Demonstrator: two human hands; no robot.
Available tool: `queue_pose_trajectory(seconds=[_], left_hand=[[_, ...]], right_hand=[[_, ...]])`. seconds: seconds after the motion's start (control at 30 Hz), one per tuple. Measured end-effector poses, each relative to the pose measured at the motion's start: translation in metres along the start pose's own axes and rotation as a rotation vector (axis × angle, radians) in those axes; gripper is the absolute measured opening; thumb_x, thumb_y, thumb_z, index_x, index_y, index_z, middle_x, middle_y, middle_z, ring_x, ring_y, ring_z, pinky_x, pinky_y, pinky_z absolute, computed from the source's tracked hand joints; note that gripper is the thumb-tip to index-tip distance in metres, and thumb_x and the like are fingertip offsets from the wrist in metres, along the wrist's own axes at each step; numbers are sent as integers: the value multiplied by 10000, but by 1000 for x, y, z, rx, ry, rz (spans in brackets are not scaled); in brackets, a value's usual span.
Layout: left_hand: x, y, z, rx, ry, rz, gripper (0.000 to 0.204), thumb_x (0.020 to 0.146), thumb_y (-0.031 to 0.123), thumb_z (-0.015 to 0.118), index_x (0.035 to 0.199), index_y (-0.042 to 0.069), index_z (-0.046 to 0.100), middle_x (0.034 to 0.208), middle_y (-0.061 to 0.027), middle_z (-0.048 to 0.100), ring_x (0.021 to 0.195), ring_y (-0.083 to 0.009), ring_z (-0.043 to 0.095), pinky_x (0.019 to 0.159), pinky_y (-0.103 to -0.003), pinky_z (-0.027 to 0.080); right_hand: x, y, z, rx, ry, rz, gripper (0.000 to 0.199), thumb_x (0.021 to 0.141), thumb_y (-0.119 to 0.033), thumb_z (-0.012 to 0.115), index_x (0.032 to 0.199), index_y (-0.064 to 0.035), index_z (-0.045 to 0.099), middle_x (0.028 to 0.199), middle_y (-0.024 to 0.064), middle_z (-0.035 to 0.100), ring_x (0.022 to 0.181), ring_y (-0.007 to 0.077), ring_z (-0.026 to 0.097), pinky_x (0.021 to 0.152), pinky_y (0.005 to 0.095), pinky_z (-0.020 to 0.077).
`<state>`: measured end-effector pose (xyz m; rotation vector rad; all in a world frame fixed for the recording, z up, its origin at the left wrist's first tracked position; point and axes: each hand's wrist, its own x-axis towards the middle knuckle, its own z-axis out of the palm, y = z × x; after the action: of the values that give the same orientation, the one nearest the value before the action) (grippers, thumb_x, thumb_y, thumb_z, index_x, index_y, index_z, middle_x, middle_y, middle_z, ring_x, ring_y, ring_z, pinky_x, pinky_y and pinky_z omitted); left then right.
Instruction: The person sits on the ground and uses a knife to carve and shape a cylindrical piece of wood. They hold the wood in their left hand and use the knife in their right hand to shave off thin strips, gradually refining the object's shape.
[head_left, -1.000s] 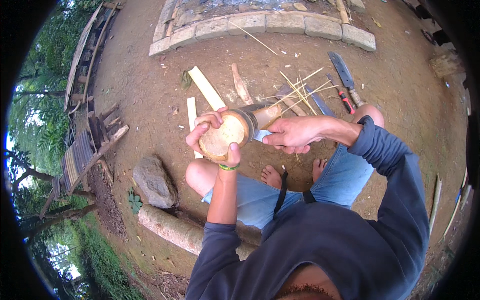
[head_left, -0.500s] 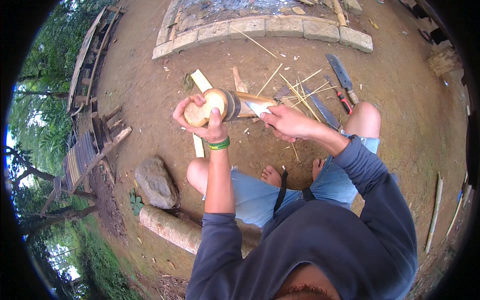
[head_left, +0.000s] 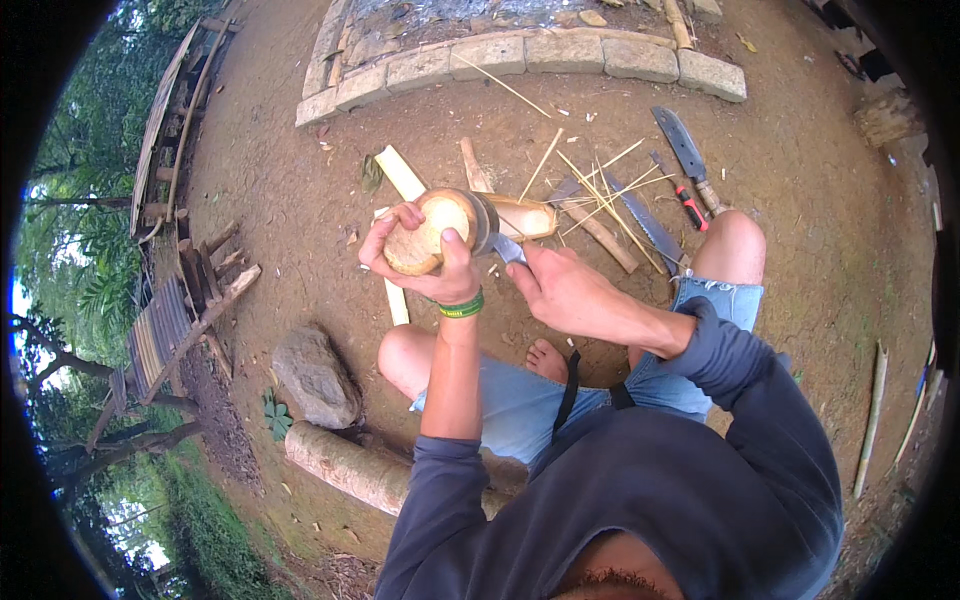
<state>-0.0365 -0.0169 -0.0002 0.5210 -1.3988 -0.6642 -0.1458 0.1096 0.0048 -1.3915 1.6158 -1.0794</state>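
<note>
My left hand (head_left: 452,275) is wrapped round a thick bamboo piece (head_left: 410,248), its thumb and fingers on the pale round end. A dark band circles this piece, and a hollowed, trough-like length (head_left: 525,218) seems to run on from it to the right. In my right hand (head_left: 572,290) is a knife, fingers closed on the handle. Its short blade (head_left: 508,249) points up and left, close to the near side of the dark band; I cannot tell whether it touches. My fingers hide most of the handle.
Beyond my hands lie thin bamboo strips (head_left: 610,195), a broad dark machete (head_left: 680,143), a red-handled tool (head_left: 690,208), a long blade (head_left: 652,232) and a split pale bamboo length (head_left: 400,172). A stone border (head_left: 490,58) stands farther off. Left of me are a rock (head_left: 315,378) and a log (head_left: 345,468).
My right hand has drawn the knife back toward me and left, off the trough-like part to beside the dark band. The bamboo piece has shifted slightly right and nearer in my left hand.
</note>
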Motion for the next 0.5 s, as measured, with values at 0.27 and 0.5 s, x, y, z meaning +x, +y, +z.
queue_pose_trajectory(seconds=[0.27, 0.5], left_hand=[[-2, 0, -12, 226, 81, -18, 564, 733, 11, 738, 1185, 100, 412, 937, -73, 483, 889, -170, 463, 873, -361, 427], [-8, 16, 0, 384, 179, -28, 567, 720, 88, 861, 1086, 95, 428, 923, -40, 488, 839, -154, 497, 849, -339, 438]], right_hand=[[12, -13, -17, -155, -16, 34, 295, 979, -245, 552, 946, 46, 591, 738, 289, 629, 718, 481, 627, 638, 533, 497], [-2, 19, -52, 135, -18, 423, 281, 1012, -272, 495, 1077, -9, 571, 666, 99, 571, 546, 223, 572, 507, 375, 469]])
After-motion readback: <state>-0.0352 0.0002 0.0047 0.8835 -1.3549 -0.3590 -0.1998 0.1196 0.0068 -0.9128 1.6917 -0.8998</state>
